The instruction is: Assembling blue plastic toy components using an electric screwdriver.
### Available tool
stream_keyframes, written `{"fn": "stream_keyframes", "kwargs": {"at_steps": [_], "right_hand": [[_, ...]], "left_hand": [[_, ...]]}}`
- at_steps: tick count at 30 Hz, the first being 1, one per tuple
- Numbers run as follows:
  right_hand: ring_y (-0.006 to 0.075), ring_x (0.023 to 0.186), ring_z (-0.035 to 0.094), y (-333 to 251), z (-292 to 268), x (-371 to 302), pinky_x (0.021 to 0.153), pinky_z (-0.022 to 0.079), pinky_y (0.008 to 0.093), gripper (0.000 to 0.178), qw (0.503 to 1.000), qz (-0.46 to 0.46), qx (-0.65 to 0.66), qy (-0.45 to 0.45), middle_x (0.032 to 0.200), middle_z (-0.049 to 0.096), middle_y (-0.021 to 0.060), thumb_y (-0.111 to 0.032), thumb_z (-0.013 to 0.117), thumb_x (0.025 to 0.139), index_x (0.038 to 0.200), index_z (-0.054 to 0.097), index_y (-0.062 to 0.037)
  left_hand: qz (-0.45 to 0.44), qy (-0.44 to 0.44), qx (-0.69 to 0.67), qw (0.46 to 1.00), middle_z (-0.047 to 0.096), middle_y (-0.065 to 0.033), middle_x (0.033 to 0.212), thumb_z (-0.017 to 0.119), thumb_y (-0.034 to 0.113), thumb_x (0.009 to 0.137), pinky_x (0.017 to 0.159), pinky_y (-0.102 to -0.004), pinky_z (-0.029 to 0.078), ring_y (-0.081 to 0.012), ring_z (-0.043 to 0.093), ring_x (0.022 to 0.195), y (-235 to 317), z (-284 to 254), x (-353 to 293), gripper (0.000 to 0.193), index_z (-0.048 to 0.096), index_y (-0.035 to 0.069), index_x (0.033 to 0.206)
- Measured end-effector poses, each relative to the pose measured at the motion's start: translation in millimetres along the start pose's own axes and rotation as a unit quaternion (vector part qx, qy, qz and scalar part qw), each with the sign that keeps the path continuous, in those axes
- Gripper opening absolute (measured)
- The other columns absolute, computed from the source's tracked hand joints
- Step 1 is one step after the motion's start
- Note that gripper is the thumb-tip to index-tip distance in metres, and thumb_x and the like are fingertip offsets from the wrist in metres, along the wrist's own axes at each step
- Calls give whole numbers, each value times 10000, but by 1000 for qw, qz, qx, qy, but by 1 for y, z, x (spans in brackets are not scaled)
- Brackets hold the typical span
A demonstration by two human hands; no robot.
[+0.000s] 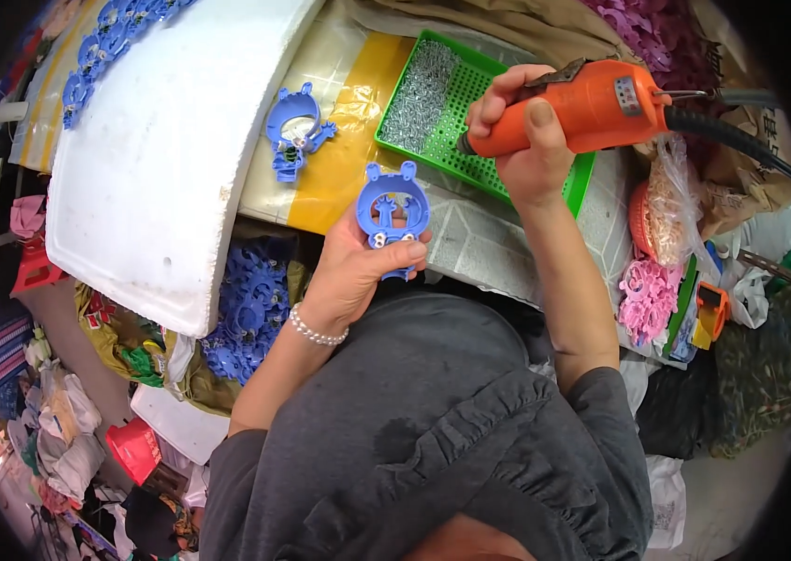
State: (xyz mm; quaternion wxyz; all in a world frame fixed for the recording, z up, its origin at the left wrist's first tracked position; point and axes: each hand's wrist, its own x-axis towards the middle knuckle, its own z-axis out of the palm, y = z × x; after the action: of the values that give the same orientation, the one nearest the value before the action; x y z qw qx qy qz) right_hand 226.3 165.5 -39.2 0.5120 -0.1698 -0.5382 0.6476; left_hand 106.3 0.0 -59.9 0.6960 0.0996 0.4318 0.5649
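Note:
My left hand (pixel 350 269) holds a blue plastic animal-shaped part (pixel 369 198) with two round ears and a ring-like opening, thumb across its lower end. My right hand (pixel 540 164) is wrapped round an orange electric screwdriver (pixel 592 105), its dark nose pointing left over a green perforated tray (pixel 491 174). Small silver screws (pixel 421 93) are heaped in the tray's left end. A second blue part (pixel 285 120) of similar shape lies on the table, left of the tray. Whether a screw sits on the screwdriver's tip I cannot tell.
A white foam board (pixel 147 187) with blue parts (pixel 115 42) at its far edge covers the left side. Below it a sack holds many blue parts (pixel 250 304). A black cable (pixel 737 138) trails right from the screwdriver. Pink parts (pixel 650 297) lie at the right.

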Motion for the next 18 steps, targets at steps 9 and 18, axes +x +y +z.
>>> {"fn": "stream_keyframes", "kwargs": {"at_steps": [9,18], "right_hand": [[133,560,533,7,0,1,535,464,263,306,1000,-7,-11,18,670,533,59,-252,594,799,923,485,5],[134,552,530,10,-3,1,513,462,264,308,1000,-13,-3,28,670,534,58,-253,605,795,928,488,-1]], "left_hand": [[37,-18,12,999,620,-126,968,711,40,718,611,-261,498,-155,616,708,-7,1,9,439,494,20,1099],[26,-32,1,999,584,-97,1008,668,-8,720,655,-260,514,-160,624,777,-5,0,12,466,458,20,1135]]}}
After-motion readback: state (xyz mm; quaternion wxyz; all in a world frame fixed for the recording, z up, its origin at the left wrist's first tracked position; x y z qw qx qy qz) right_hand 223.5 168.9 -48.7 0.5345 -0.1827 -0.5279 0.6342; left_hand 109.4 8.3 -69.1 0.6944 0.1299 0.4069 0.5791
